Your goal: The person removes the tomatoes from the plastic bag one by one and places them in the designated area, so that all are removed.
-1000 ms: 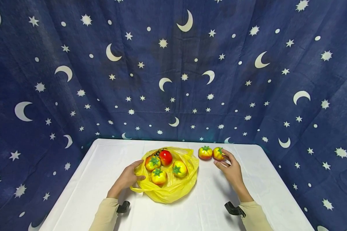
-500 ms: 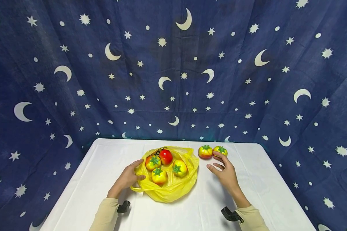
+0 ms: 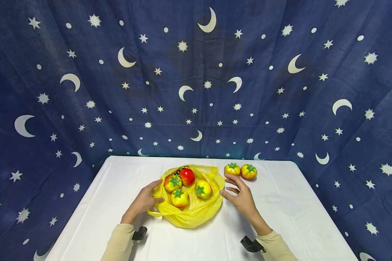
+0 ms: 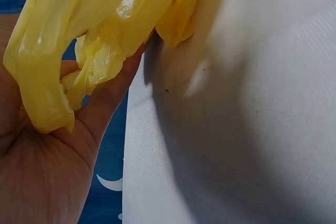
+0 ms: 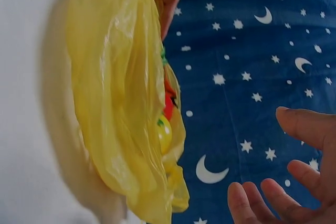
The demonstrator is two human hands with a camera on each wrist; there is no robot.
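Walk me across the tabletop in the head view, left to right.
Left hand → yellow plastic bag holding several fruits → left loose tomato-like fruit → right loose tomato-like fruit. The right hand spans much the same stretch as the loose pair, so it gets no place.

Starry navy curtain (image 3: 170, 108) behind white table (image 3: 307, 214)

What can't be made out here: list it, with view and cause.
Lettering on the yellow bag, head view: small, partly behind the red fruit.
Left hand, left wrist view: finger ends behind the bag.
Fruit, right wrist view: mostly behind the bag.
Right hand, same view: cut off by right edge.
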